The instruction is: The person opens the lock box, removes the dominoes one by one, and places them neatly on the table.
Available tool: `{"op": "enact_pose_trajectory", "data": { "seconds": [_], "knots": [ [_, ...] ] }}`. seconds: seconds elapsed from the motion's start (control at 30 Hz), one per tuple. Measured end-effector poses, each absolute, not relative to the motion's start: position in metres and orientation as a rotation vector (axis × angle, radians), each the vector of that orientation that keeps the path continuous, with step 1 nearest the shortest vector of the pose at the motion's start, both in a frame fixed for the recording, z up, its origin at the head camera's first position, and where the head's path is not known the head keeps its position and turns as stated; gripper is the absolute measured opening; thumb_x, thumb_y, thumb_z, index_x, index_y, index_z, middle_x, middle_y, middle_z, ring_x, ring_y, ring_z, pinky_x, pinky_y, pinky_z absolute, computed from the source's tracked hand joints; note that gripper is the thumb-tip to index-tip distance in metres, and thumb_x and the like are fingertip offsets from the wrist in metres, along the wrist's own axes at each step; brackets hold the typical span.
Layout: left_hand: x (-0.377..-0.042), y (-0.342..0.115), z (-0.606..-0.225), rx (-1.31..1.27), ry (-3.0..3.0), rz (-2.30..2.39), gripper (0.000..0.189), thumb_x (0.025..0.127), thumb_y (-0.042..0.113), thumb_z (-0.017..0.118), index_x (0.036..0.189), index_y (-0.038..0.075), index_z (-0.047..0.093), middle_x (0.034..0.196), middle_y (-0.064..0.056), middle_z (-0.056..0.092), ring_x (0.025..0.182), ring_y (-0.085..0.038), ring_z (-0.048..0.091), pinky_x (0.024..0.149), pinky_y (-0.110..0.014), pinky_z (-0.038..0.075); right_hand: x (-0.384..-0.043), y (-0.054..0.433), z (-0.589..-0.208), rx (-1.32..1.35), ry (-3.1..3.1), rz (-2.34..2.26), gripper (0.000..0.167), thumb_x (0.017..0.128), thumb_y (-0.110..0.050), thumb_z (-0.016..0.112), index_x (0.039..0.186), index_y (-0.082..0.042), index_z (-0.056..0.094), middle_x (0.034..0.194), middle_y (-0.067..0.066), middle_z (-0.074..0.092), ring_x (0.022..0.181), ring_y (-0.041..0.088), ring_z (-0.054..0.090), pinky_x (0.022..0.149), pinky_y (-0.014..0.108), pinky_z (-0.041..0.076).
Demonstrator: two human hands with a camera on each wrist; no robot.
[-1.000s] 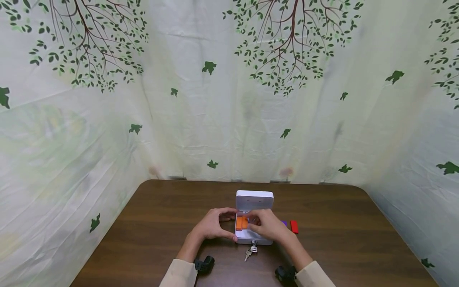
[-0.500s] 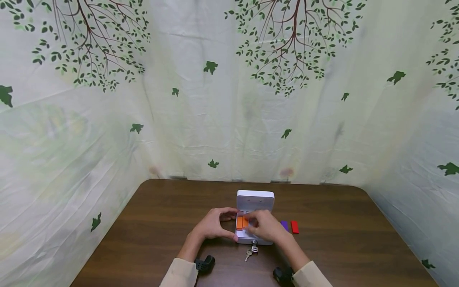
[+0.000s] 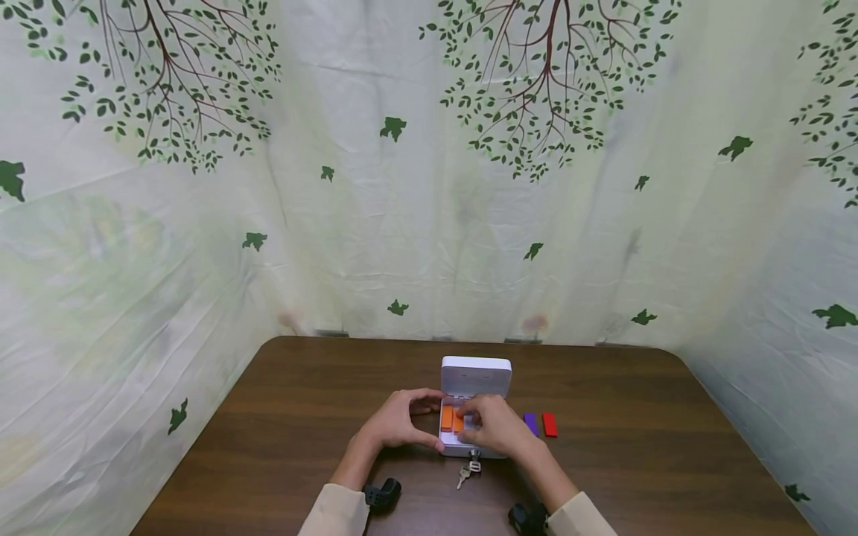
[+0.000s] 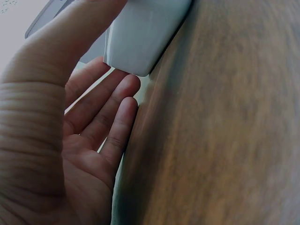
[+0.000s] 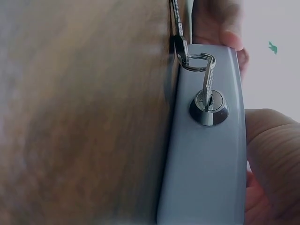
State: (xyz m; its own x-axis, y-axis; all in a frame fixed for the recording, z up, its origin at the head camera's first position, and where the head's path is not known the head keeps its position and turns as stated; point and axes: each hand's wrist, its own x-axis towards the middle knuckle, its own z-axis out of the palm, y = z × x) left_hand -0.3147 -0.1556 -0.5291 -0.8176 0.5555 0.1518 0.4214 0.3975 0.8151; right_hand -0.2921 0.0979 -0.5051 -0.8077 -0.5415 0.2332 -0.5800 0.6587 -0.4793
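Note:
A small white lock box [image 3: 477, 376] stands on the table with its lid raised. Two orange blocks [image 3: 446, 418] lie side by side at the left inside it. My left hand [image 3: 397, 420] holds the box by its left side, thumb at the front corner and fingers at the back one; the left wrist view shows those fingers [image 4: 124, 115] beside the box's end. Reaching into the box, my right hand [image 3: 499, 426] pinches the second orange block [image 3: 459, 423] between thumb and fingers. A key [image 5: 208, 82] sits in the front lock [image 5: 209, 108], with another key [image 3: 464, 475] hanging from its ring.
To the right of the box, a purple block [image 3: 530, 423] and a red block [image 3: 550, 424] lie on the brown wooden table [image 3: 322, 380]. A leaf-printed cloth [image 3: 429, 223] hangs behind and along the sides.
My right hand has shifted slightly left, its thumb and fingers now at the second orange block's ends, and more of the purple block shows. My left hand keeps its place on the box.

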Motion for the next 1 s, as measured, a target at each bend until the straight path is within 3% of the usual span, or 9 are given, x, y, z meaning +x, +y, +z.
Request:
{"op": "enact_pose_trajectory", "data": {
  "seconds": [0.3,1.0],
  "knots": [
    [-0.3154,-0.1555,-0.5310,0.883,2.497,1.394,0.079,0.071,0.037,0.097,0.140,0.017,0.062,0.136,0.006,0.066,0.122,-0.011,0.065,0.104,-0.024,0.053,-0.2910,0.0974,-0.5054,0.937,-2.794,0.849,0.025,0.080,-0.018,0.087,0.102,-0.009,0.079,0.087,0.000,0.069,0.073,0.009,0.055,0.063,0.021,0.046],
    [-0.3137,-0.1569,-0.5287,0.855,2.506,1.383,0.078,0.071,0.040,0.096,0.139,0.022,0.062,0.136,0.008,0.066,0.122,-0.010,0.065,0.105,-0.028,0.054,-0.2907,0.1015,-0.5030,0.935,-2.798,0.900,0.034,0.081,-0.021,0.087,0.112,-0.010,0.078,0.099,0.000,0.075,0.085,0.012,0.063,0.075,0.027,0.056]
  ]
}}
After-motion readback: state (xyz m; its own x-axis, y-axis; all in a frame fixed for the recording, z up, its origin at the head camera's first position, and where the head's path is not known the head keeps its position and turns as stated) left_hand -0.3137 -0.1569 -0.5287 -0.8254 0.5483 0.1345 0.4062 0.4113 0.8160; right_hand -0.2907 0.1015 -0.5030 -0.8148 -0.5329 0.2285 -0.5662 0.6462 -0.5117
